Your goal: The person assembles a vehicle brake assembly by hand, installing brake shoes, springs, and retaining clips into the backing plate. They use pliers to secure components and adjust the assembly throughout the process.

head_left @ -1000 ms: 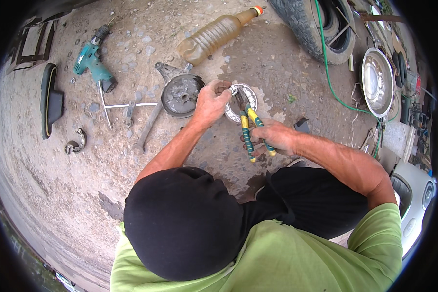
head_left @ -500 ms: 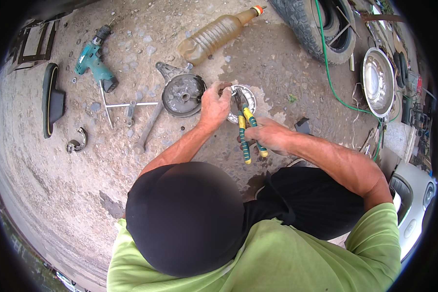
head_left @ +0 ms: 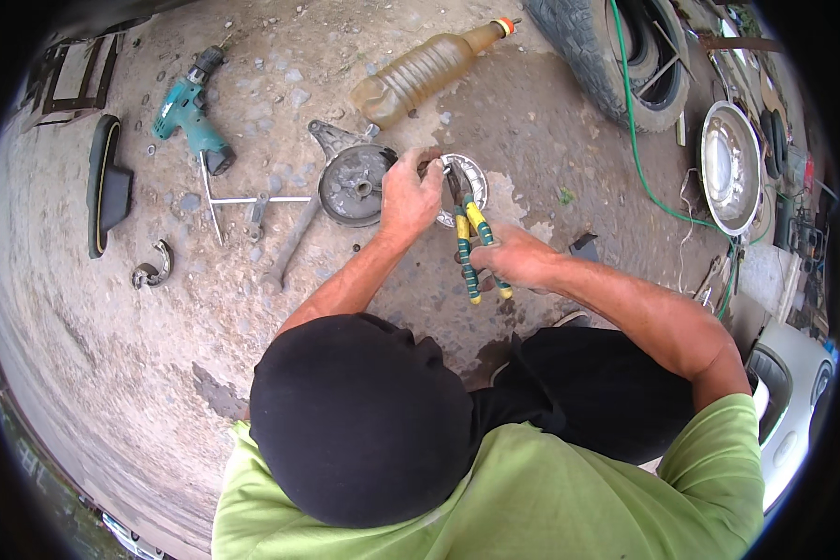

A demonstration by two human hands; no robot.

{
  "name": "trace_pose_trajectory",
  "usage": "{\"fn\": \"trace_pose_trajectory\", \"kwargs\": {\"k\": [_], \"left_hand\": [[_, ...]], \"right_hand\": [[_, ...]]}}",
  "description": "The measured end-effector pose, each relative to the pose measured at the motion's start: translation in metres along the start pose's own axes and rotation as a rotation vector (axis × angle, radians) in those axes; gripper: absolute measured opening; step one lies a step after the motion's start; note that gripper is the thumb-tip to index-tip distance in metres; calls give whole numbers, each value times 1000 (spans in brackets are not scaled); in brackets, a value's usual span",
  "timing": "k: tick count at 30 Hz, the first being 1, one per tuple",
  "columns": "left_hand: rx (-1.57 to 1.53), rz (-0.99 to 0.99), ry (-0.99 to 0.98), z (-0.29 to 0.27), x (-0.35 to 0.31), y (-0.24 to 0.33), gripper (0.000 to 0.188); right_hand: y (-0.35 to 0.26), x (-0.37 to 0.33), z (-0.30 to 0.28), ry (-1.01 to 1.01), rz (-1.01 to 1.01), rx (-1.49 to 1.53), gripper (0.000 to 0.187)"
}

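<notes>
My right hand (head_left: 521, 258) is closed round the yellow-and-green handles of a pair of pliers (head_left: 474, 222), and the handles are spread apart. The jaws reach a round, light metal ring-shaped part (head_left: 477, 177) with a patterned rim, close to the ground. My left hand (head_left: 411, 196) grips this part at its left edge with bent fingers; the fingertips are partly hidden. Just left of that hand lies a round grey brake plate (head_left: 357, 185) with an arm sticking out at its top.
Left on the ground are a teal cordless drill (head_left: 185, 117), T-handle wrench (head_left: 280, 199), spanner (head_left: 292, 250), curved brake shoe (head_left: 162, 265) and black seat-like pad (head_left: 112, 191). Beyond are a brown plastic bottle (head_left: 425, 75) and tyre (head_left: 583, 56). Right are a green hose (head_left: 632, 140) and metal basin (head_left: 754, 168).
The view has shifted slightly, so things on the ground appear a little farther right. Both hands keep their grips, and the pliers stay at the ring-shaped part.
</notes>
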State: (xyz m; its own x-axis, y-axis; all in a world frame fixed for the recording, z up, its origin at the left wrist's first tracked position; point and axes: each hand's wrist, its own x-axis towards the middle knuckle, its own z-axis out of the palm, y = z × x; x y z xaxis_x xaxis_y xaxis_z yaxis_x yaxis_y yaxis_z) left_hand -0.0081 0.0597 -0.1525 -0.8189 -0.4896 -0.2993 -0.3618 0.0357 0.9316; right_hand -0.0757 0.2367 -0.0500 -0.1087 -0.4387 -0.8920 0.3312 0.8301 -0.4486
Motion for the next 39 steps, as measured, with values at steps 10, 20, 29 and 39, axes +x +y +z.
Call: {"fn": "trace_pose_trajectory", "kwargs": {"k": [10, 20, 29, 39], "left_hand": [[-646, -70, 45, -37, 24, 47, 58], [-1091, -99, -80, -28, -5, 76, 68], [-821, -81, -90, -55, -3, 80, 52], [-280, 14, -427, -81, 17, 125, 43]], "right_hand": [[-71, -55, -103, -88, -228, 115, 51], [-56, -9, -51, 317, -480, 463, 42], [-63, -7, -71, 358, -604, 297, 43], [-87, -23, -70, 356, -726, 45, 49]]}}
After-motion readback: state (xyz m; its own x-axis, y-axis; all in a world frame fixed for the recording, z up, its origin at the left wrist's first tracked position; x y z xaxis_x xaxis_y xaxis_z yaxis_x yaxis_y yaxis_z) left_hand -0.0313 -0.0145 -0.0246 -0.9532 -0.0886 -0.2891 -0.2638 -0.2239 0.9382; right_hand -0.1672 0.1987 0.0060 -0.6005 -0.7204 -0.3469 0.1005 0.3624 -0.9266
